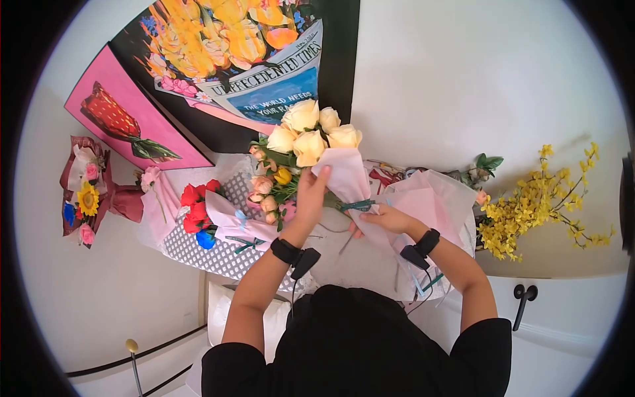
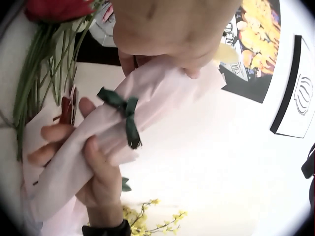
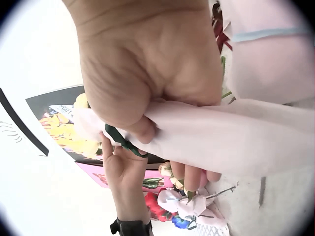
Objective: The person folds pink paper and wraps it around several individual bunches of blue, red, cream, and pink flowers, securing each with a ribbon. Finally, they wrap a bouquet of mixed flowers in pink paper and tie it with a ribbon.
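A bouquet of cream roses [image 1: 309, 135] in pale pink paper [image 1: 345, 173] is held up over the table. A dark green ribbon bow [image 1: 357, 205] ties its middle; the bow [image 2: 127, 115] shows clearly in the left wrist view. My left hand [image 1: 311, 198] grips the wrapped part just under the blooms, thumb on the paper. My right hand [image 1: 390, 220] holds the paper below the bow; in the left wrist view the right hand [image 2: 101, 172] has its thumb on the front and fingers behind.
Left on the table lie a red and blue bouquet [image 1: 198, 215] and peach roses [image 1: 263, 192]. Pink wrapping paper [image 1: 430, 202] lies at the right, beside yellow branches [image 1: 516, 225]. Painted pictures [image 1: 132, 119] lean on the wall; another bouquet [image 1: 88, 195] is at far left.
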`<state>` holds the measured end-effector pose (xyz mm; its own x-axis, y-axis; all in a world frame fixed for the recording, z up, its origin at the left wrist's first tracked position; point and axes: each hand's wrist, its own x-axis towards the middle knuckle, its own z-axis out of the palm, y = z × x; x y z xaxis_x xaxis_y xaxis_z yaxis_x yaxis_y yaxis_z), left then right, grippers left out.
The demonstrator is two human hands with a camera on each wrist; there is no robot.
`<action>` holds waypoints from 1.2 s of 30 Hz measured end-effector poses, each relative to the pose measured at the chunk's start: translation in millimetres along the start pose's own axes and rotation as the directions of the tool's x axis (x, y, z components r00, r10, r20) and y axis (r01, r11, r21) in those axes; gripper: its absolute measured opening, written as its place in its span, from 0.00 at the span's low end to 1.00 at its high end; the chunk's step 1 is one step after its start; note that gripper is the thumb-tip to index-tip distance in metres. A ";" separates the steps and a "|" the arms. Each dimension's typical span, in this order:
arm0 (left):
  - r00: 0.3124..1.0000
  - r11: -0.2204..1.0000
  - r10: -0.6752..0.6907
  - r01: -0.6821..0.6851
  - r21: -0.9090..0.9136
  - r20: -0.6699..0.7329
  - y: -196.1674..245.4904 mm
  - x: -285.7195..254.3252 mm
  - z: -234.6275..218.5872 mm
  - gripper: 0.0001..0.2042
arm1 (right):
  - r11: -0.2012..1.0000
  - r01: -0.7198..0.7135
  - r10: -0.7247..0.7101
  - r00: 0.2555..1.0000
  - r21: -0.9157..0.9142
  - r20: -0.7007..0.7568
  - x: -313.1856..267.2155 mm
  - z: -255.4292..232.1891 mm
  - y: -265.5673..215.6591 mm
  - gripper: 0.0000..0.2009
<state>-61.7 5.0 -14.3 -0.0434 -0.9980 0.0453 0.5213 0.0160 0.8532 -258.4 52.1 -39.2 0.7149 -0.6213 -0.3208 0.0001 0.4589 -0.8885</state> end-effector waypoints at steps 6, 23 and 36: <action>0.993 0.996 -0.043 0.052 0.079 -0.107 7.3 2.8 -24.5 0.13 | 0.981 -0.085 0.058 0.986 0.172 0.155 -4.8 4.6 0.4 0.20; 0.950 0.999 -0.036 0.041 0.010 -0.309 4.9 -13.7 -31.7 0.15 | 0.982 0.059 -0.110 0.952 -0.182 -0.287 -2.9 8.6 5.8 0.21; 0.946 0.963 -0.172 0.220 0.154 -0.275 -29.4 -48.8 -73.1 0.18 | 0.981 -0.192 0.190 0.980 -0.031 -0.061 1.5 4.7 22.4 0.17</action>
<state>-12.6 48.9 -79.7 0.1032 -0.9635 -0.2470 0.3614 -0.1950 0.9118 -254.0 64.5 -58.0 0.6581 -0.5601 -0.5032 -0.1592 0.5497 -0.8200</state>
